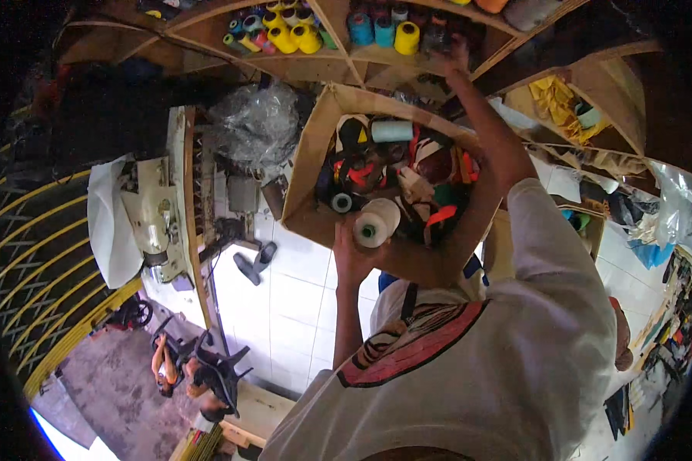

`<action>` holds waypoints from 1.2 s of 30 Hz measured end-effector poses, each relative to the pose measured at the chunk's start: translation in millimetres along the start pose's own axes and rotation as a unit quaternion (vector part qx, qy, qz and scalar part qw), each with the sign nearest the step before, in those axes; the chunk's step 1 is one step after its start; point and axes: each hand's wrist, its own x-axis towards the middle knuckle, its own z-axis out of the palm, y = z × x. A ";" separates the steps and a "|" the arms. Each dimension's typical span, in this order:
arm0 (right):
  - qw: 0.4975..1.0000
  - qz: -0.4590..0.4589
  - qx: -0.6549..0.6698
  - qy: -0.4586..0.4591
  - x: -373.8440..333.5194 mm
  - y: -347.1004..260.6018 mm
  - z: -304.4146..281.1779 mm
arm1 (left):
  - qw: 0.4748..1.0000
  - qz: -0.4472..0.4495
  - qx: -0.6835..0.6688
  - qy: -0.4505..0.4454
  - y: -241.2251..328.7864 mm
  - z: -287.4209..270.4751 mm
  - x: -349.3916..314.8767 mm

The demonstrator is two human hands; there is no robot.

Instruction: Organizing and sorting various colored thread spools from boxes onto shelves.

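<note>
My left hand point(354, 255) is wrapped round a white cone of thread point(379, 221), held at the near left edge of an open cardboard box point(304, 188). The box holds a pale blue thread cone point(392, 131), a small grey-green spool point(341, 203) and a jumble of dark, orange and red pieces. My right arm stretches over the box to the wooden shelf, where my right hand point(457, 58) is beside a dark thread spool point(436, 34). Dimness and blur hide how its fingers lie.
Yellow thread cones point(306, 38) and blue cones point(360, 29) fill shelf compartments. Clear plastic wrap point(257, 123) lies left of the box, near a sewing machine point(155, 215). Black slippers point(255, 263) are on the tiled floor. Two people sit outside at lower left.
</note>
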 end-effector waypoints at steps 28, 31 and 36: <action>0.623 -0.239 -0.338 -0.663 -390.0 -183.1 105.4 | 0.967 -0.105 -0.075 0.218 -24.0 -59.4 -115.7; 0.658 -0.296 -0.305 -0.622 -381.0 -178.7 90.7 | 0.967 -0.115 -0.097 0.205 -30.3 -56.5 -120.6; 0.739 -0.261 -0.225 -0.579 -340.0 -231.5 62.0 | 0.969 -0.104 -0.105 0.197 -35.2 -63.2 -115.0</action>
